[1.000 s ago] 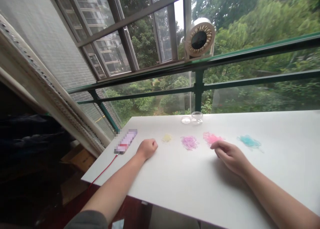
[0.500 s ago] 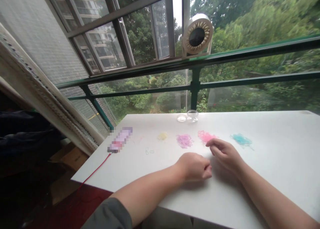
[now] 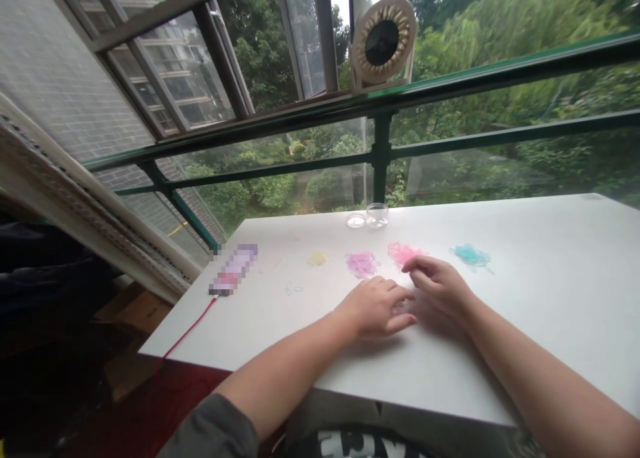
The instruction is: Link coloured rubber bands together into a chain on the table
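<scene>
Small loop-shaped bands lie in loose piles on the white table: yellow [image 3: 317,258], purple [image 3: 362,264], pink [image 3: 401,252] and teal [image 3: 471,255]. My left hand [image 3: 376,305] hovers palm down in front of the purple pile, fingers and thumb apart. A faint purplish patch shows beneath its fingers; I cannot make out what it is. At the front edge of the pink pile is my right hand [image 3: 436,281], its fingers curled in and the fingertips close together. Whatever they hold, if anything, is hidden.
Behind the piles stand a clear round container [image 3: 377,217] and a clear lid [image 3: 355,221]. A blurred-out phone [image 3: 233,269] with a red cable [image 3: 190,329] lies at the left. A few pale bands [image 3: 294,289] sit nearer me. A round fan [image 3: 384,39] stands by the window rail.
My left hand has opened from a fist, its fingers spreading. My right hand keeps its curled shape beside the pink pile. The whole view has shifted slightly.
</scene>
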`<state>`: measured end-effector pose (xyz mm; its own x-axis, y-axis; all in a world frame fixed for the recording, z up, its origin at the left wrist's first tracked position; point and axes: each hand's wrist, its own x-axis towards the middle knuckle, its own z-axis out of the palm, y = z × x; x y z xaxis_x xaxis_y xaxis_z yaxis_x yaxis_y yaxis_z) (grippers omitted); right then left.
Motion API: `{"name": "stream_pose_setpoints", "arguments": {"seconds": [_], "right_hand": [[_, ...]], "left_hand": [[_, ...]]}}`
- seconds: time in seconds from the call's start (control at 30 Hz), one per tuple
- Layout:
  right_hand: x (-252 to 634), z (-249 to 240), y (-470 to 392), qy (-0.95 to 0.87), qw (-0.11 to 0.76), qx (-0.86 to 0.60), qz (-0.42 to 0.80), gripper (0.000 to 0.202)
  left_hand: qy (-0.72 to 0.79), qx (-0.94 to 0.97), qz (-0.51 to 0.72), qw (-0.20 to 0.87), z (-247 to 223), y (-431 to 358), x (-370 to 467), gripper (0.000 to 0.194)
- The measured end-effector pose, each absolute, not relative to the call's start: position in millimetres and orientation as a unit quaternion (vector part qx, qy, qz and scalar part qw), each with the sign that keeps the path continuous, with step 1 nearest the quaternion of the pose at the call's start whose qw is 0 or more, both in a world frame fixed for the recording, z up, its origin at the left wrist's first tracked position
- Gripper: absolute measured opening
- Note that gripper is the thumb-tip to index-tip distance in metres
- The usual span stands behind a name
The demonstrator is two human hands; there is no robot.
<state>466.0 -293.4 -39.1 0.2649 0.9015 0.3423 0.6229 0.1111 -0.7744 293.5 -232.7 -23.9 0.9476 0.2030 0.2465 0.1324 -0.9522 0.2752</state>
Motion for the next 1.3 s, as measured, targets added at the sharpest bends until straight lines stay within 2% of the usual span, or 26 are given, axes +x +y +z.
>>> {"name": "stream_pose_setpoints", "arguments": {"seconds": [0.2,0.3,0.53,0.73,0.83,1.03,1.3], "right_hand": [[466.5,-39.6,-293.4,-0.579,0.456,-0.654,0.170,0.018],[468.8,-40.9,-293.0,-0.570,0.455,-0.661,0.177,0.019],[464.4,-32.9,-295.0,-0.632,0.352,-0.669,0.172,0.019],[463.5,-35.3,-294.3,-0.654,0.321,-0.661,0.182,0.019],[467.0,-38.9,-293.7,-0.656,0.318,-0.661,0.178,0.019],[468.9,-40.9,-293.3,-0.659,0.312,-0.661,0.177,0.019],[469.9,-39.4,-293.5,-0.667,0.307,-0.655,0.181,0.020]], "left_hand": [[0.077,0.963,0.165,0.198,2.1,-215.1,267.1,0.033],[0.188,0.947,0.149,0.216,10.5,-191.3,231.1,0.029],[0.420,0.899,0.076,0.096,0.6,-115.6,130.5,0.050],[0.469,0.879,0.075,0.032,0.6,-80.8,110.3,0.058],[0.467,0.882,0.062,0.027,0.0,-72.6,114.8,0.051],[0.458,0.888,0.042,0.019,-9.3,-67.0,123.9,0.026],[0.485,0.871,0.082,-0.008,-22.2,-91.5,119.6,0.022]]}}
